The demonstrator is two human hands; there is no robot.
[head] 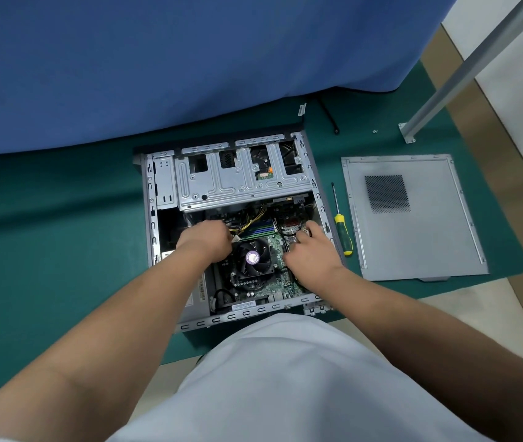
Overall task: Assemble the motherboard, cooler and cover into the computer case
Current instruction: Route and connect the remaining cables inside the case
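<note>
Computer case point(150, 199) lies open on its side on the green mat point(46, 250), just in front of me. Motherboard point(274, 279) is seated in the bottom of it, cooler point(251, 258) with its fan sitting on top of the board. Cover point(429, 244) lies flat on the mat to the right, well apart from the case; screwdriver point(340, 224) rests between the two.

Both my hands are inside the case. My left hand point(207, 239) has fingers curled at the bundle of yellow and black cables point(253, 218) just above the cooler; it looks to be gripping a connector there, though the fingertips are hidden from me. My right hand point(309, 250) is down over the right edge of the board, fingers bent, seemingly pinching a small plug or cable; I cannot tell exactly what.

Judgement: board and cooler are in, so I am at the wiring stage, cover not yet on. Next move calls for lining each plug square to its socket and pressing straight down, keeping loose leads away from the fan blades. After that, fetch the cover and the screwdriver.
</note>
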